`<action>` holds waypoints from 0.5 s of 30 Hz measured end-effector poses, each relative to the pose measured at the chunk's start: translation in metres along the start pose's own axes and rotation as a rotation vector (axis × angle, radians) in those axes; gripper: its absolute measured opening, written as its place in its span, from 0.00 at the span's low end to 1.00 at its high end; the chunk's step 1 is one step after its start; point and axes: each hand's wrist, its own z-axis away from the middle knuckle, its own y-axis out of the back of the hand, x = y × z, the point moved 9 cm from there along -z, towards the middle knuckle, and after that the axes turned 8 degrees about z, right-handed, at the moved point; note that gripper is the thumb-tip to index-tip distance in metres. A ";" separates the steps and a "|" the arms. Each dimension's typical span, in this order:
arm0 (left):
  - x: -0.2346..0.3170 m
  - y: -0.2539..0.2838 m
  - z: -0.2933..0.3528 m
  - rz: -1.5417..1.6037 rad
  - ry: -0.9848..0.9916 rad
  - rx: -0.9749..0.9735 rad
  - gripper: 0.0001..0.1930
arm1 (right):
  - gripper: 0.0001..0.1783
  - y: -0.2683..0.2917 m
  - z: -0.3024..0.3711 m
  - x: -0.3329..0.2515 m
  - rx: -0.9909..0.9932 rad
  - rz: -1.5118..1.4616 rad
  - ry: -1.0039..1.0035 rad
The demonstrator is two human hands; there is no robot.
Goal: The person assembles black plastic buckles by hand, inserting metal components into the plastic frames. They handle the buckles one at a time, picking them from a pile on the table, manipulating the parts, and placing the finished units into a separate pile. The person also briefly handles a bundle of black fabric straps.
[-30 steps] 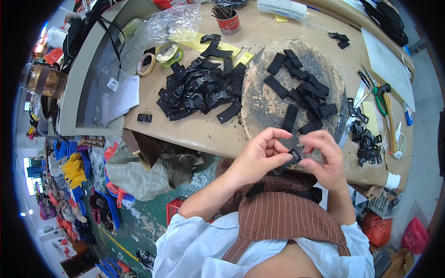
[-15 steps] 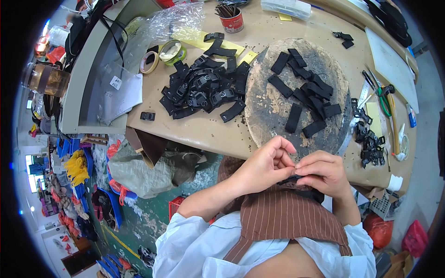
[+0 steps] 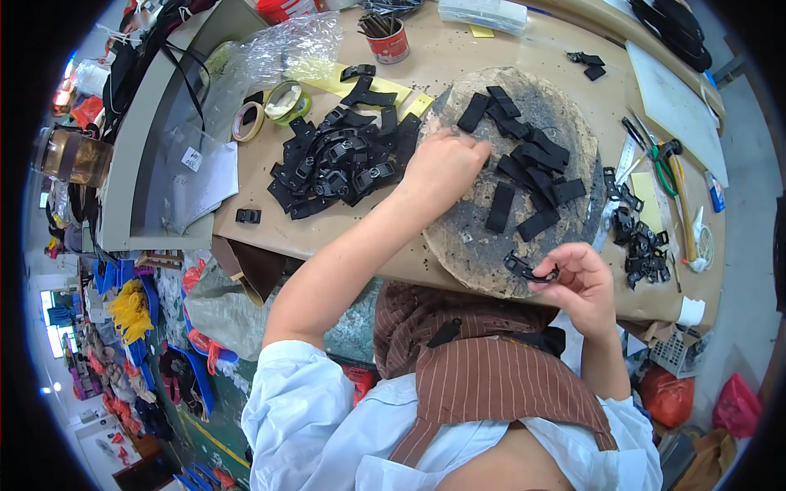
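Observation:
Over the left side of a round, worn wooden block (image 3: 458, 254) reaches my left hand (image 3: 446, 168), its fingers curled and pointing down; anything in them is hidden. It is between a heap of black buckles on straps (image 3: 336, 155) and several short black webbing straps (image 3: 532, 168) lying on the block. My right hand (image 3: 583, 286), at the block's near edge, pinches a small black plastic buckle (image 3: 521, 266) between thumb and fingers. One more black buckle (image 3: 248, 216) lies alone near the table's left front edge.
More small black buckles (image 3: 640, 245) lie at the right, beside green-handled scissors (image 3: 665, 168) and a hammer (image 3: 681, 196). At the back stands a red tin (image 3: 386, 45) of metal rods. Tape rolls (image 3: 247, 121) and a grey partition (image 3: 135, 164) are on the left.
My hands were together at the block's near edge and have parted. The left has moved forward over the block; the right now holds the buckle out in view.

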 end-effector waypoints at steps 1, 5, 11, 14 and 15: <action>-0.006 -0.002 -0.001 0.002 0.089 -0.040 0.11 | 0.19 0.002 -0.002 0.002 0.018 0.000 -0.014; -0.017 0.007 0.009 0.294 0.277 0.151 0.09 | 0.21 0.006 -0.005 -0.006 0.090 0.046 0.053; 0.056 0.008 0.054 1.790 0.786 0.122 0.12 | 0.18 -0.006 -0.002 -0.055 -0.020 0.087 0.506; 0.073 0.025 0.059 1.773 0.734 0.152 0.11 | 0.15 -0.006 -0.008 -0.062 0.065 0.156 0.558; 0.075 0.026 0.059 1.780 0.699 0.171 0.11 | 0.16 -0.004 -0.007 -0.062 0.067 0.155 0.565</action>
